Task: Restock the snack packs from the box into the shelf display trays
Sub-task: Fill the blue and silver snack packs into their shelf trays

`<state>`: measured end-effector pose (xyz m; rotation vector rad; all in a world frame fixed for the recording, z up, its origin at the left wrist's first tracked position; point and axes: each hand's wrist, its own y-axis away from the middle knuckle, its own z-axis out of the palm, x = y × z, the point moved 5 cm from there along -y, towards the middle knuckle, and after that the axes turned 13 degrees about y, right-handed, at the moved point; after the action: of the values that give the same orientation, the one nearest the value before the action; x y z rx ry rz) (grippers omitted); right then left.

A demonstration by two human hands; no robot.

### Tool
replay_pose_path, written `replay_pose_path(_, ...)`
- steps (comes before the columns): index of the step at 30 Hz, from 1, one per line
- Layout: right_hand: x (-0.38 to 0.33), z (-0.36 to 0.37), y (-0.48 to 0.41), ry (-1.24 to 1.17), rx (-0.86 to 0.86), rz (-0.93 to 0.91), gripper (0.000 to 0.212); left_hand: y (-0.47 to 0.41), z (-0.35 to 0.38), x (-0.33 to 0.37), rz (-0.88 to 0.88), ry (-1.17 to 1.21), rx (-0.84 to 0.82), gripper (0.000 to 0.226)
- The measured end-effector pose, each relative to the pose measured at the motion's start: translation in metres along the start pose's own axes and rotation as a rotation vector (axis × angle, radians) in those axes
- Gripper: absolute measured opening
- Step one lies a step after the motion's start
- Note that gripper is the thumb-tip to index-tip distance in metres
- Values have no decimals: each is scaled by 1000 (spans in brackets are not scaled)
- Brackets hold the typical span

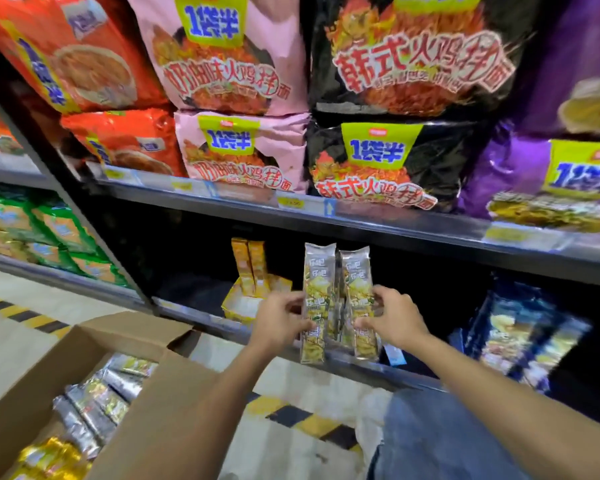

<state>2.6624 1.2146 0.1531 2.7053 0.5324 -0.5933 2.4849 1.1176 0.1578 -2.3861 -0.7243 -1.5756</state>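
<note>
I hold a bunch of tall silver snack packs (pixel 338 299) upright in front of the lower shelf. My left hand (pixel 279 320) grips the bunch from the left side and my right hand (pixel 394 318) grips it from the right. The open cardboard box (pixel 142 420) sits at lower left, with several more silver packs (pixel 97 400) lying inside. A yellow display tray (pixel 243 306) stands on the lower shelf just left of the held packs, with a few yellow packs (pixel 252 268) upright in it.
The shelf edge rail (pixel 326 216) runs above the hands, loaded with large noodle bags. Blue snack bags (pixel 520 334) stand on the lower shelf to the right. A neighbouring shelf at left carries green bags (pixel 59 230). Black-and-yellow floor tape (pixel 309 417) crosses below.
</note>
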Motion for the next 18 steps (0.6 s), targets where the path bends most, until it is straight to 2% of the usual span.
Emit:
replay_pose_path(5,42,5,-45,21,-23,67,72,-42,55,-8,-70,20,-29,47)
replay_pose_path(7,57,11,-67,25,-23,111,57,-54,75,-12,-85,-13,-37,48)
replay_pose_path(9,68,20,-86,46,-33,165,45,-65,93,-19,-92,-42,-63,33)
replay_pose_path(10,72,24,-93,51,-46,185,46,-69,100,-22,-89,-68,-70,24)
replay_pose_path(15,83,45,-126,67,-76,245,61,-88,126,-43,-114,-150,-30,18)
replay_pose_path(17,84,50,-137,53,-79,268,62,-93,134,-49,-134,-189,-25,22)
replay_pose_path(18,85,51,-142,49,-87,280,61,-96,138,-50,-136,-219,-28,14)
